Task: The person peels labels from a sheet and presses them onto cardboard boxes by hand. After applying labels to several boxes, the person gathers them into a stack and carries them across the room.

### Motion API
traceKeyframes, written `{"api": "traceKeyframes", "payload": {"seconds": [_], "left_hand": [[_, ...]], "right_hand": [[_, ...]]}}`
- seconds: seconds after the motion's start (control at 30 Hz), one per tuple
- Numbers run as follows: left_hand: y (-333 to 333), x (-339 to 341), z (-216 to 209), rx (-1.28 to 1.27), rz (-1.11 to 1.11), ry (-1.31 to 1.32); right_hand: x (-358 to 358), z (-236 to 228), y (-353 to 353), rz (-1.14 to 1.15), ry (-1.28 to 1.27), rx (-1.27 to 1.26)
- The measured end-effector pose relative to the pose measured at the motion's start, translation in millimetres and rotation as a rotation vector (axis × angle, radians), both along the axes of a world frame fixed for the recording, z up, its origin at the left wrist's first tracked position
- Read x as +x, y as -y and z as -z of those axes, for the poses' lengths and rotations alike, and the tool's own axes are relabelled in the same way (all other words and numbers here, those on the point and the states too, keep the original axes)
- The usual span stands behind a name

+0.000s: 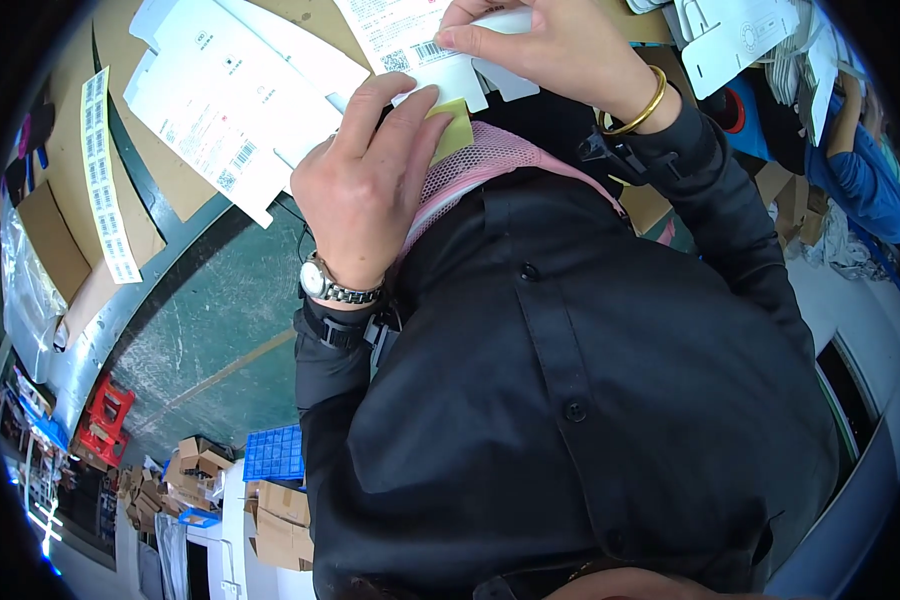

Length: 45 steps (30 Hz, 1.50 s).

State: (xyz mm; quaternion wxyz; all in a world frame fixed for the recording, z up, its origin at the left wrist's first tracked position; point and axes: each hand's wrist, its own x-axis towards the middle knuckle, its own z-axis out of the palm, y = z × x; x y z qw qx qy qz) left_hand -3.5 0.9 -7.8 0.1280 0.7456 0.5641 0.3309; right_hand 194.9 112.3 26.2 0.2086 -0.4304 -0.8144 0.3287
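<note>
My left hand [360, 180], with a watch on its wrist, is closed on a yellow slip of paper [456, 135], which shows between its thumb and fingers. Its fingertips reach the lower edge of a flat white printed carton [390, 30] with a square code and a barcode. Over that carton, beside the barcode, my right hand [560, 50] has its thumb and fingers pinched together; whatever lies between them is too small to make out. A gold bangle circles the right wrist. Left of my left hand lies another flat white printed carton [225, 95].
A strip of barcode labels [105, 180] lies on cardboard at the bench's left. More white flat cartons [735, 40] are stacked at the far right, near another person's blue sleeve [865, 190]. Red stools [107, 415], a blue crate [273, 453] and cardboard boxes [283, 520] stand on the floor.
</note>
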Motion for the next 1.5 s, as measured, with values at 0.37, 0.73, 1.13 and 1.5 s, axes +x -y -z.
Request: {"api": "traceKeyframes", "payload": {"seconds": [0.37, 0.73, 1.13, 1.5], "left_hand": [[-1.0, -0.5, 1.1, 0.017, 0.008, 0.004], [-1.9, -0.5, 2.3, 0.013, 0.009, 0.019], [-2.4, -0.8, -1.8, -0.009, 0.015, 0.020], [-3.5, -0.5, -3.3, -0.006, 0.015, 0.024]], "right_hand": [[-1.6, 0.8, 0.6, 0.008, -0.010, -0.004], [-2.1, 0.8, -0.2, 0.009, -0.016, 0.009], [-2.9, 1.1, 0.0, 0.013, -0.008, 0.013], [-3.1, 3.2, 0.3, 0.022, -0.011, 0.039]]}}
